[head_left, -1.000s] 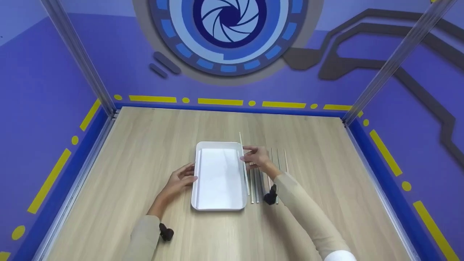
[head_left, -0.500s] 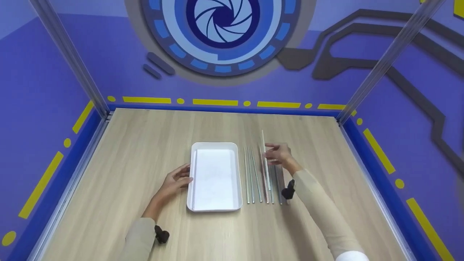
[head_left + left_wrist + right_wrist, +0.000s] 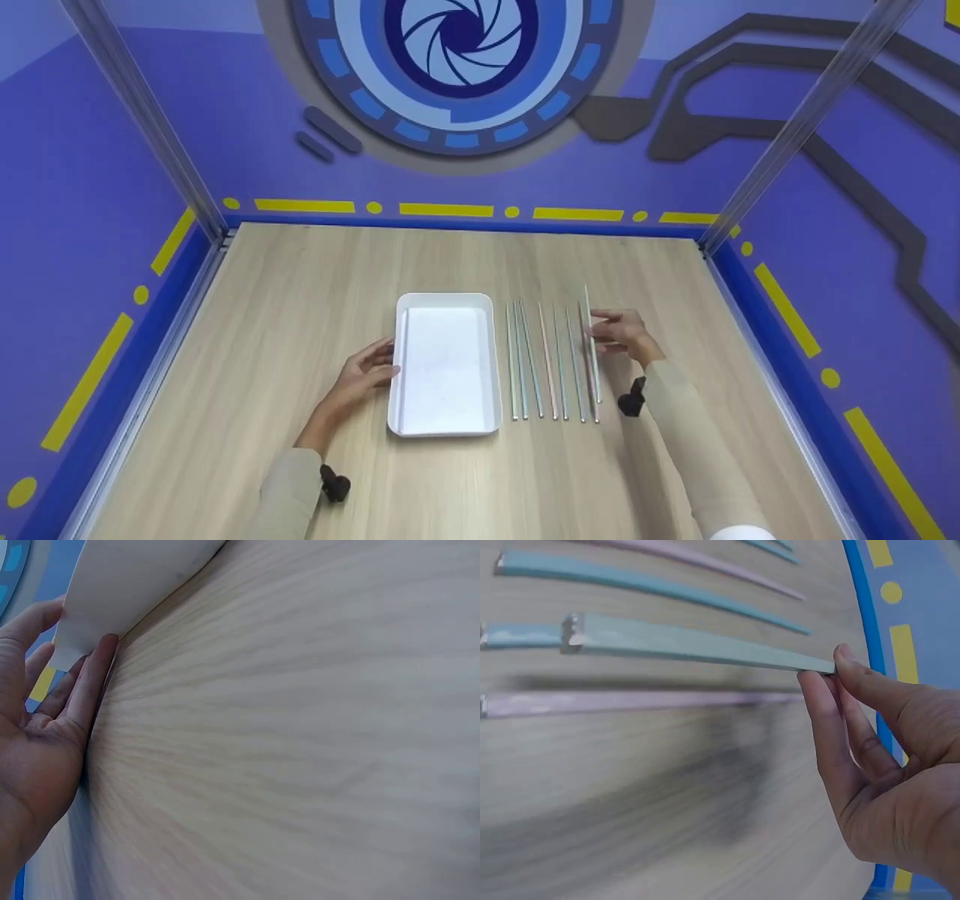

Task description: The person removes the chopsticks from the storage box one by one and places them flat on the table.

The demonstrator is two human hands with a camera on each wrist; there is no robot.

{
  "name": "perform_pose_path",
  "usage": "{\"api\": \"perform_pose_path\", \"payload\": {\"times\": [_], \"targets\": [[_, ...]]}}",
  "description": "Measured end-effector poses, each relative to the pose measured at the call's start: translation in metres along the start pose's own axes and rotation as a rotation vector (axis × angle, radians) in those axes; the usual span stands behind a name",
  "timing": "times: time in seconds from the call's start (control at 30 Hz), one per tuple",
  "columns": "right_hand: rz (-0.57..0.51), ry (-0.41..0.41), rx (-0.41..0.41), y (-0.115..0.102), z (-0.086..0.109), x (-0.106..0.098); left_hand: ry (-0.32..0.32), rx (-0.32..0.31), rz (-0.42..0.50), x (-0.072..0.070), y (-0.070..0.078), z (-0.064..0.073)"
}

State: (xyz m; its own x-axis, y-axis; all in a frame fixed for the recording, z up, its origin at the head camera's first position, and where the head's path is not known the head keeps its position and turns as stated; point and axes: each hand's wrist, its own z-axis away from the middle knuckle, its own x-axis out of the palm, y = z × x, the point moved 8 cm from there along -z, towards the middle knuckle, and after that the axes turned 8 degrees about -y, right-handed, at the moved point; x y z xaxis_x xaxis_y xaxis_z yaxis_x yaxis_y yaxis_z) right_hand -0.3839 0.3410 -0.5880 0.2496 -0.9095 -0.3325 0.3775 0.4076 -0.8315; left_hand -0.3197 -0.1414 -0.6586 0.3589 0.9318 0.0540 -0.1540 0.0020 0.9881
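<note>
A white rectangular tray (image 3: pixel 446 367) lies on the wooden table. My left hand (image 3: pixel 360 382) holds its left side, the thumb at the rim and the other fingers along the outer wall; the left wrist view shows these fingers (image 3: pixel 94 682) low by the tabletop. Off to the tray's right, my right hand (image 3: pixel 621 330) pinches a pale green chopstick (image 3: pixel 667 645) near one end between thumb and fingers. That chopstick is raised above the table, over a pink chopstick (image 3: pixel 630 702) at the right of the row. Beside it lies a blue chopstick (image 3: pixel 652 586).
Several more green, blue and pink chopsticks (image 3: pixel 554 375) lie roughly parallel between the tray and my right hand. Purple panels (image 3: pixel 480 180) with metal posts (image 3: pixel 810 120) border the tabletop (image 3: pixel 315 285) at the back and sides.
My right hand has carried the pale green chopstick rightward, from the tray's right edge across the row to its right end. The left hand stays at the tray.
</note>
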Motion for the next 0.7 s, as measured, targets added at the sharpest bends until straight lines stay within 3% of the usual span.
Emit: {"api": "perform_pose_path", "payload": {"times": [0.27, 0.5, 0.7], "targets": [[0.024, -0.02, 0.02, 0.021, 0.0, -0.009, -0.008, 0.01, 0.012, 0.001, 0.002, -0.001], [-0.003, 0.032, 0.055, 0.039, 0.005, -0.011, -0.002, 0.018, 0.01, 0.001, 0.003, -0.001], [0.059, 0.055, 0.066, 0.044, 0.003, -0.009, 0.007, -0.002, 0.003, 0.0, 0.0, 0.0]]}}
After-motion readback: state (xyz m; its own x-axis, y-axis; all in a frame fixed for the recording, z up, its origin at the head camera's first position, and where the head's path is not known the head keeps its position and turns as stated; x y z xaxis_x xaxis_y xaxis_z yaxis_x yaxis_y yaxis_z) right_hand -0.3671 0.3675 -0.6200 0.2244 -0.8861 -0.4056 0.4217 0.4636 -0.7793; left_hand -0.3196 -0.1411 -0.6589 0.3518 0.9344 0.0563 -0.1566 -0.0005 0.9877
